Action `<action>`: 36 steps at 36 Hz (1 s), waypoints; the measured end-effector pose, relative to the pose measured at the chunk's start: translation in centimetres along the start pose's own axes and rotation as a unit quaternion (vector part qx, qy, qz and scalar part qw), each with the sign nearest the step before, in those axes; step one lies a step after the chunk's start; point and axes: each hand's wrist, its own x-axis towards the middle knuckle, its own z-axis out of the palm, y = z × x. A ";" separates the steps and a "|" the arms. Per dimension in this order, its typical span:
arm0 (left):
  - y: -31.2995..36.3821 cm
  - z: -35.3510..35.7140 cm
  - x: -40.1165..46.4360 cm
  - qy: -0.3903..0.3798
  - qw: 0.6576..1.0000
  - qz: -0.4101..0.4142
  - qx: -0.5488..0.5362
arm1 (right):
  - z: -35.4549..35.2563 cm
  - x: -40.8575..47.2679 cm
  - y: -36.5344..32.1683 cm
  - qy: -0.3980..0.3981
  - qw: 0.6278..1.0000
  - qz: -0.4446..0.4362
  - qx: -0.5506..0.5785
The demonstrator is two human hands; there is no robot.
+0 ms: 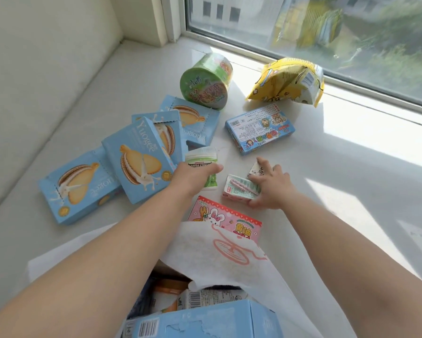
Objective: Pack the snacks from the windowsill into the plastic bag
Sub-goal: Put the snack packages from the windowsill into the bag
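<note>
My left hand (192, 175) grips a small white and green gum bottle (201, 156) lying on the white windowsill (327, 172). My right hand (272, 186) holds a small pink and green drink carton (240, 189), fingers curled over it; a small white packet (255, 170) lies under its fingertips. The white plastic bag (229, 259) with a pink drawing lies open at the near edge. Inside it are a light blue box (205, 320) and other packets. A pink cartoon box (225, 219) sits partly under the bag's rim.
Several light blue biscuit boxes (141, 162) lie to the left. A green noodle cup (206, 80) lies on its side behind them. A yellow snack bag (288, 81) leans by the window frame, and a blue candy box (260, 128) lies in the middle.
</note>
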 end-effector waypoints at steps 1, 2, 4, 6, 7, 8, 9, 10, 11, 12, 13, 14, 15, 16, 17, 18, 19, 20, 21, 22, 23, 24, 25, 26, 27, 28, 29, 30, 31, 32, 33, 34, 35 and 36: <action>0.0 0.0 -0.3 0.002 1.000 -0.004 -0.003 | 0.2 -0.3 0.0 0.010 0.999 0.014 0.028; 0.1 0.0 -0.6 0.000 1.000 -0.002 -0.007 | 0.4 -0.5 -0.1 0.018 0.998 0.029 0.048; 0.2 0.1 -1.5 -0.006 1.000 0.007 -0.009 | 0.8 -1.2 -0.2 0.025 0.995 0.054 0.078; 0.3 0.0 -2.3 -0.010 1.000 0.018 -0.001 | 1.0 -1.9 -0.3 0.027 0.990 0.072 0.118; 0.4 -0.1 -2.7 -0.017 0.999 0.033 0.002 | 0.9 -2.4 -0.4 0.034 0.986 0.084 0.139; 0.5 -0.1 -3.3 -0.025 0.998 0.049 0.006 | 0.8 -3.1 -0.4 0.045 0.981 0.096 0.160; 0.6 -0.2 -3.9 -0.033 0.997 0.063 0.004 | 0.6 -3.8 -0.5 0.056 0.976 0.109 0.182; 0.7 -0.3 -4.6 -0.039 0.997 0.074 0.004 | 0.4 -4.6 -0.6 0.068 0.968 0.122 0.209; 0.7 -0.4 -5.1 -0.043 0.996 0.083 0.002 | 0.2 -5.4 -0.6 0.079 0.957 0.134 0.245; 0.9 -0.4 -5.9 -0.051 0.994 0.100 -0.002 | -0.1 -6.2 -0.6 0.091 0.942 0.143 0.289; 1.0 -0.5 -6.8 -0.061 0.991 0.118 -0.005 | -0.6 -7.1 -0.7 0.106 0.925 0.146 0.335; 1.2 -0.5 -7.7 -0.072 0.988 0.138 -0.002 | -1.2 -8.0 -0.7 0.124 0.905 0.147 0.379; 1.4 -0.6 -8.6 -0.079 0.985 0.153 0.002 | -2.0 -9.0 -0.9 0.142 0.883 0.147 0.422; 1.6 -0.7 -9.6 -0.087 0.981 0.171 0.007 | -3.0 -10.2 -1.1 0.155 0.857 0.145 0.469; 1.7 -0.8 -10.5 -0.092 0.978 0.186 0.009 | -4.0 -11.4 -1.5 0.165 0.828 0.137 0.517; 1.8 -0.9 -11.5 -0.094 0.975 0.199 0.011 | -5.1 -12.9 -2.0 0.176 0.798 0.124 0.563; 1.8 -1.1 -12.4 -0.092 0.973 0.211 0.007 | -6.1 -14.5 -2.6 0.186 0.767 0.109 0.604; 1.7 -1.3 -13.3 -0.085 0.971 0.222 0.010 | -7.1 -16.3 -3.3 0.197 0.737 0.092 0.640; 1.7 -1.5 -14.3 -0.074 0.969 0.234 0.016 | -7.9 -18.0 -4.0 0.207 0.709 0.073 0.670; 1.5 -1.9 -15.4 -0.061 0.966 0.249 0.027 | -8.5 -19.7 -4.6 0.214 0.685 0.055 0.694; 1.2 -2.4 -16.6 -0.053 0.961 0.267 0.040 | -8.9 -21.4 -5.2 0.216 0.661 0.038 0.718; 0.7 -2.9 -17.6 -0.045 0.955 0.287 0.055 | -9.1 -23.0 -5.8 0.215 0.637 0.015 0.740; 0.2 -3.5 -18.5 -0.040 0.950 0.301 0.070 | -9.2 -24.5 -6.3 0.212 0.618 -0.009 0.757; -0.4 -4.0 -19.3 -0.038 0.946 0.309 0.084 | -9.0 -25.9 -6.8 0.206 0.607 -0.026 0.767; -1.1 -4.6 -20.1 -0.036 0.944 0.315 0.095 | -8.7 -27.3 -7.5 0.200 0.599 -0.040 0.774; -1.8 -5.1 -20.8 -0.035 0.942 0.318 0.101 | -8.3 -28.4 -8.2 0.194 0.590 -0.055 0.782; -2.5 -5.6 -21.5 -0.035 0.941 0.320 0.108 | -7.7 -29.3 -9.0 0.188 0.585 -0.061 0.787; -3.3 -6.0 -22.1 -0.037 0.940 0.319 0.114 | -7.0 -30.1 -9.9 0.182 0.584 -0.055 0.789; -4.0 -6.3 -22.9 -0.039 0.940 0.318 0.118 | -6.2 -30.7 -10.8 0.178 0.585 -0.039 0.790; -4.8 -6.5 -23.5 -0.040 0.939 0.318 0.122 | -5.4 -31.3 -11.6 0.175 0.590 -0.020 0.788; -5.6 -6.7 -24.1 -0.042 0.938 0.320 0.125 | -4.6 -31.8 -12.5 0.174 0.596 0.000 0.784; -6.5 -6.8 -24.6 -0.046 0.937 0.323 0.127 | -3.8 -32.3 -13.4 0.176 0.601 0.013 0.780; -7.3 -6.9 -25.0 -0.052 0.937 0.322 0.128 | -3.2 -32.9 -14.2 0.180 0.605 0.018 0.775; -8.2 -6.9 -25.4 -0.059 0.936 0.322 0.132 | -2.5 -33.3 -14.9 0.189 0.612 0.022 0.768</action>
